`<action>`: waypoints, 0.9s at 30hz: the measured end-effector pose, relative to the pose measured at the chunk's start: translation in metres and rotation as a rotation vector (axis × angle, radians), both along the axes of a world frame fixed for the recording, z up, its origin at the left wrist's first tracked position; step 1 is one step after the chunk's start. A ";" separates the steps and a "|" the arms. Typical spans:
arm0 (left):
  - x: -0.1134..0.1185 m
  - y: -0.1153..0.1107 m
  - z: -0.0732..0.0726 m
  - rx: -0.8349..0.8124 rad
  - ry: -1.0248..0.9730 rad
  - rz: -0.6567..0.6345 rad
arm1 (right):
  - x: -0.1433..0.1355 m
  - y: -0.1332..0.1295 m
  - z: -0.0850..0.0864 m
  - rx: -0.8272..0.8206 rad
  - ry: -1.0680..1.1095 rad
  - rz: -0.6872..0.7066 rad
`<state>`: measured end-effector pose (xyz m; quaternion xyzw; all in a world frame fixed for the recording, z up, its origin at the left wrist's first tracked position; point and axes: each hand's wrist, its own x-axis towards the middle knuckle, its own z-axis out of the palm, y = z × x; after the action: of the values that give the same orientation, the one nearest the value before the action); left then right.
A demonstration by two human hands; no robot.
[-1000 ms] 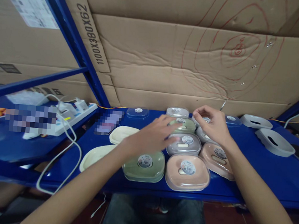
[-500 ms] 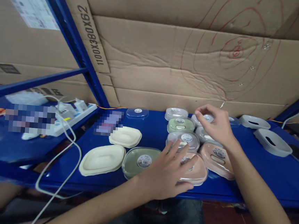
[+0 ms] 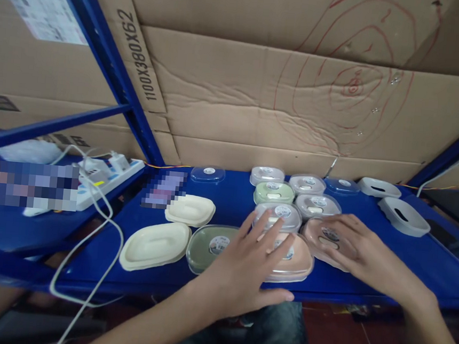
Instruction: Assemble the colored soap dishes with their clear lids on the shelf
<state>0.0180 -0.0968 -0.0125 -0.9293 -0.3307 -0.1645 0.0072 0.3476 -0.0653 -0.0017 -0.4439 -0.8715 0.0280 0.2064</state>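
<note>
Several oval boxes with clear lids and round labels stand in two columns on the blue table. My left hand [image 3: 249,265] is spread, palm down, over the nearer pink box [image 3: 304,261], its fingertips reaching the grey box [image 3: 284,217]. Over the right-hand pink box [image 3: 314,235] lies my right hand [image 3: 351,244], fingers apart and curved on its lid. Left of my left hand sits a dark green box [image 3: 203,244]. Behind are a light green box [image 3: 268,191] and more grey boxes [image 3: 318,205].
Two cream trays [image 3: 154,246] lie at the left, with a blurred phone-like object [image 3: 164,189] behind. Clear lids [image 3: 208,175] and grey trays [image 3: 404,215] are farther back. A power strip [image 3: 129,171] and white cable [image 3: 117,237] are at far left; cardboard [image 3: 221,85] stands behind.
My right hand has come down and nearer, from above the back grey boxes onto the right-hand pink box. My left hand stays spread in nearly the same place. The view has shifted slightly.
</note>
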 end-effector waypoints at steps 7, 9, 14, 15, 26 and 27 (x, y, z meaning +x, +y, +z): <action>-0.070 -0.020 -0.015 0.053 0.047 0.289 | 0.023 -0.007 -0.050 0.137 0.002 -0.023; -0.080 -0.018 -0.025 0.029 0.066 0.312 | 0.023 -0.008 -0.058 0.232 -0.005 -0.037; -0.080 0.002 -0.037 0.052 0.045 0.356 | -0.008 -0.031 -0.067 0.414 0.103 -0.064; -0.078 0.007 -0.038 0.065 0.046 0.364 | -0.019 -0.038 -0.067 0.419 0.110 -0.030; -0.054 0.112 -0.031 0.037 0.163 0.462 | -0.079 -0.047 -0.081 0.457 0.108 0.132; -0.053 0.124 -0.030 0.013 0.166 0.483 | -0.079 -0.047 -0.082 0.461 0.111 0.132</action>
<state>-0.0348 0.0275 -0.0426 -0.8336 -0.5402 -0.0834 0.0791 0.2688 -0.1124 -0.0839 -0.3248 -0.8695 -0.1337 0.3474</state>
